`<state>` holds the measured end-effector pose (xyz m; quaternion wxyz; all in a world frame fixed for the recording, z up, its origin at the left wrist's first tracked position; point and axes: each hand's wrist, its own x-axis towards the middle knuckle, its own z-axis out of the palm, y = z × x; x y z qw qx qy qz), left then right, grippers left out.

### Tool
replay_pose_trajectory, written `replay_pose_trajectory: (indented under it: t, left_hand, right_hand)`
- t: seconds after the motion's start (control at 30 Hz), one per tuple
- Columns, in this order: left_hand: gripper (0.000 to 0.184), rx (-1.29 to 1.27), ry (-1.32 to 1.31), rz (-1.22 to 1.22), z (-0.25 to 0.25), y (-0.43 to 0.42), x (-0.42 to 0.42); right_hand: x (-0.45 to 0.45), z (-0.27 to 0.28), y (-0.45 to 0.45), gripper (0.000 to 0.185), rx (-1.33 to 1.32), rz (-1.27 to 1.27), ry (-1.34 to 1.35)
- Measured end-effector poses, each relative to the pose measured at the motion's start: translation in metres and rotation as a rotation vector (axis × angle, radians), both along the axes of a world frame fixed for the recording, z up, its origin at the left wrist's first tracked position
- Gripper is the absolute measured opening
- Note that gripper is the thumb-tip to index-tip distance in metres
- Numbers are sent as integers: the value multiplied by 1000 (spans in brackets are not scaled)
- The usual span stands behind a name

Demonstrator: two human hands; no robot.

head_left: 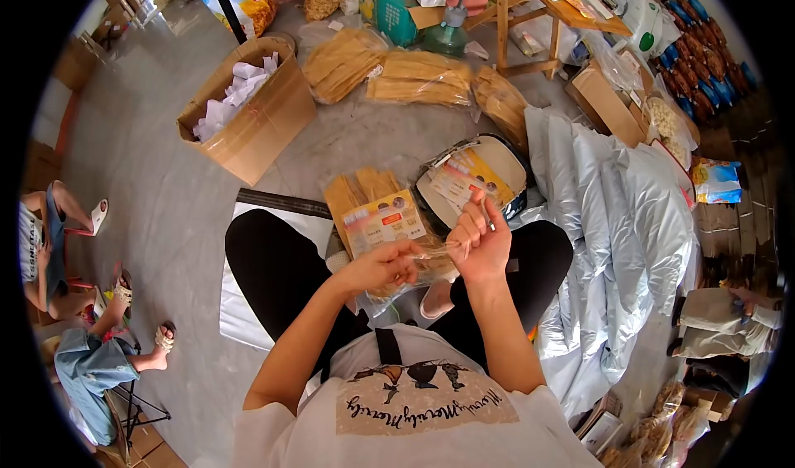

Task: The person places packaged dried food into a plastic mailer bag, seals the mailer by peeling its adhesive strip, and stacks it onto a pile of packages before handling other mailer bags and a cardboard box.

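A clear plastic bag (358,188) of flat, yellow-brown dried sticks stands between my knees, with a printed yellow and white label (383,221) on its front. Clear plastic stretches between my two hands, and it looks like the near end of this bag. My left hand (383,267) is closed, pinching that plastic from the left. On the other side, my right hand (482,243) is closed on it too, with its index finger and thumb pointing up. Just beyond my right hand, a rounded, dark-rimmed container (432,196) holds more printed labels (470,176).
Filled stick bags (421,79) lie ahead, near a cardboard box (263,120) with pale crumpled material. Silvery sacks (609,228) are piled at my right. A wooden stool (502,29) stands beyond. People sit at left, one in jeans (83,377); another person (720,323) is at right.
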<state>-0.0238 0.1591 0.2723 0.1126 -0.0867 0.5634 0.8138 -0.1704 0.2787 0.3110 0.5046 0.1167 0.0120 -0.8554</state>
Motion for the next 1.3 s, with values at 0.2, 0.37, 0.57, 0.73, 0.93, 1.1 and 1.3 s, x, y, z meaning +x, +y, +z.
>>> replay_pose_trajectory:
  t: [0.2, 0.37, 0.57, 0.73, 0.93, 1.1, 1.3]
  left_hand:
    - [45, -49, 75, -10, 6, 4, 10]
    - [59, -247, 9, 88, 24, 19, 1]
    - [24, -176, -36, 185, 7, 36, -8]
    - [13, 21, -40, 309, 2, 12, 7]
    - [12, 363, 174, 569, 32, 3, 1]
    - [14, 475, 194, 669, 31, -2, -2]
    - [16, 464, 183, 785, 28, -15, 3]
  right_hand:
    - [0, -4, -3, 21, 222, -88, 165]
    - [12, 5, -8, 19, 453, -188, 418]
    - [20, 23, -8, 21, 464, -134, 575]
    - [5, 17, 1, 25, 555, -234, 833]
    - [22, -2, -9, 34, 852, 183, 1649]
    - [43, -21, -20, 48, 709, 125, 1534]
    - [42, -55, -10, 28, 765, 286, 1764]
